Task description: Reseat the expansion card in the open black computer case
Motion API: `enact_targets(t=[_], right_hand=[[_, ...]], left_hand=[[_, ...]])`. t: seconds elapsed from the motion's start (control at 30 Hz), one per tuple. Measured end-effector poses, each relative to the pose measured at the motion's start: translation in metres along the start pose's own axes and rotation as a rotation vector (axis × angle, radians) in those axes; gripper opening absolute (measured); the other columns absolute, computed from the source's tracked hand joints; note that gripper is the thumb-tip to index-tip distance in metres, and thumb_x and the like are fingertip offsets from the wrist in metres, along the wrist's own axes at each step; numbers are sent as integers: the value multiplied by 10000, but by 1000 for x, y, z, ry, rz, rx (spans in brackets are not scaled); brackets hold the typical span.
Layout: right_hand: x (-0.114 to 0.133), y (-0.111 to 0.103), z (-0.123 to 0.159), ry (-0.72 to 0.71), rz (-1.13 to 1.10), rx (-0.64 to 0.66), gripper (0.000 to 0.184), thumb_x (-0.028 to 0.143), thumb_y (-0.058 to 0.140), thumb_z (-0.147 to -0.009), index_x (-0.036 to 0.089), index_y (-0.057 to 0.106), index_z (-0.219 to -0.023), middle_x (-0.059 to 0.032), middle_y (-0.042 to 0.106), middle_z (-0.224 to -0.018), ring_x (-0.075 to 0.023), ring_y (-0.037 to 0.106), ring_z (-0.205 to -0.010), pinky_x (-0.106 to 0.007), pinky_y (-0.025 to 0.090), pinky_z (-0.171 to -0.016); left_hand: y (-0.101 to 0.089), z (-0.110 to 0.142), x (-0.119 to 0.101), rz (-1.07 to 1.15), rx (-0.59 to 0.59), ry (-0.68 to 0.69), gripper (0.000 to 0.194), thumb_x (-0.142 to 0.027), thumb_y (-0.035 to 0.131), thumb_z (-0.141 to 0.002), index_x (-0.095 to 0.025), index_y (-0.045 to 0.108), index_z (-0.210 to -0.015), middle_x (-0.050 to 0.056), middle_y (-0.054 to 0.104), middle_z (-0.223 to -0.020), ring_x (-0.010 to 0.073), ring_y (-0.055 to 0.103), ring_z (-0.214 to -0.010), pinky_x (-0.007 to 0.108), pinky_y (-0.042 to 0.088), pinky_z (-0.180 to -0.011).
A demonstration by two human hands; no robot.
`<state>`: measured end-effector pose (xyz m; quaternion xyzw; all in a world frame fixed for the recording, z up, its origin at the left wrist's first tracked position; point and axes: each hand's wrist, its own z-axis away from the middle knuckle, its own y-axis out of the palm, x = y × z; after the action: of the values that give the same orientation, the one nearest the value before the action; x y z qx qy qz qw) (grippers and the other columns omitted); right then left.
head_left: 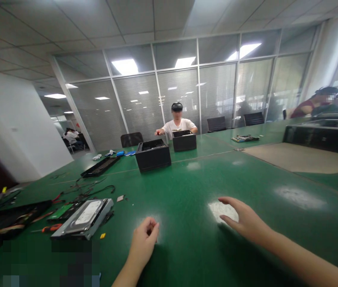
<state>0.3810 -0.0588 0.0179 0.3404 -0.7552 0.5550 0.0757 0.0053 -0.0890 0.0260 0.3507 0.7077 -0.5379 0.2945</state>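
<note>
My left hand [144, 240] is over the front of the green table [187, 191], its fingers curled in toward the thumb. Whether anything sits inside them is hidden. To the right, my right hand [246, 219] is open above the tabletop, thumb and fingers apart with nothing between them. Nearest to my left hand, on its left side, are a small yellow piece [103, 236] and a hard drive [88, 215] in a metal bracket. A screwdriver [52, 228] with an orange handle lies beside the bracket. Farther up is a small pale part [120, 198].
Two black computer cases [154, 157] stand toward the far side, where a person [179, 123] sits with one arm stretched out. Cables [88, 187] and a long black panel [100, 166] lie left. At right are a cardboard sheet [294, 157] and another case [321, 137].
</note>
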Motion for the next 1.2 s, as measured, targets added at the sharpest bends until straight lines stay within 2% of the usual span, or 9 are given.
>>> enact_targets(t=[0.17,0.3,0.4,0.47,0.57,0.7,0.8,0.9,1.2], right_hand=[[7,-11,-7,-120,81,-125,607,479,584,-882,204,453,-1406,-131,546,-1382,-282,502,-1273,-479,403,-1076],[15,-40,-50,-230,246,-266,667,515,585,-880,172,423,-1428,-158,507,-1421,-300,456,-1315,-476,373,-1088],[0,-56,-89,-228,394,-335,718,552,575,-880,119,414,-1429,-197,475,-1445,-330,412,-1346,-490,329,-1103],[-15,-59,-111,-237,464,-284,675,568,571,-882,115,471,-1372,-199,537,-1378,-337,457,-1299,-493,324,-1091],[-29,-55,-134,-181,487,-224,480,540,570,-898,152,584,-1179,-149,657,-1163,-308,578,-1106,-446,411,-967],[-26,-51,-143,-82,449,-257,312,471,596,-905,175,611,-1003,-101,685,-999,-274,616,-957,-386,433,-844],[-12,-55,-129,-95,413,-227,296,459,642,-878,183,616,-984,-86,684,-985,-270,615,-948,-382,422,-839],[13,-61,-98,-135,352,-188,296,455,656,-868,187,619,-989,-81,681,-974,-265,609,-939,-384,417,-841],[148,-71,42,-325,182,24,279,367,606,-875,257,628,-1130,-106,683,-1059,-283,611,-937,-468,481,-840]], left_hand=[[-2,-1,2,-31,32,-1,282,-419,534,-887,-201,532,-707,-53,531,-513,122,491,-418,213,366,-456],[-4,0,2,-45,60,-5,303,-443,530,-902,-200,538,-723,-50,534,-520,123,504,-430,212,379,-466],[-5,0,2,-43,91,-6,312,-457,530,-910,-199,544,-735,-45,544,-530,128,522,-452,212,392,-478],[-4,0,3,-40,115,-6,307,-456,533,-910,-199,553,-743,-40,557,-540,131,533,-465,213,397,-481],[-2,-1,2,-34,145,-6,296,-451,538,-905,-200,562,-750,-36,569,-546,134,533,-467,213,394,-476],[-1,-1,1,-28,161,-7,297,-452,543,-896,-200,569,-741,-32,574,-545,138,535,-471,213,388,-468],[-1,-2,0,-24,158,-7,297,-454,549,-888,-200,573,-737,-31,574,-548,143,542,-480,215,393,-473],[1,-3,-2,-21,148,-7,291,-455,549,-882,-200,575,-744,-36,569,-542,139,529,-465,217,392,-471],[4,2,-10,-3,117,35,292,-458,551,-892,-197,576,-764,-44,547,-561,136,518,-510,221,391,-520]])
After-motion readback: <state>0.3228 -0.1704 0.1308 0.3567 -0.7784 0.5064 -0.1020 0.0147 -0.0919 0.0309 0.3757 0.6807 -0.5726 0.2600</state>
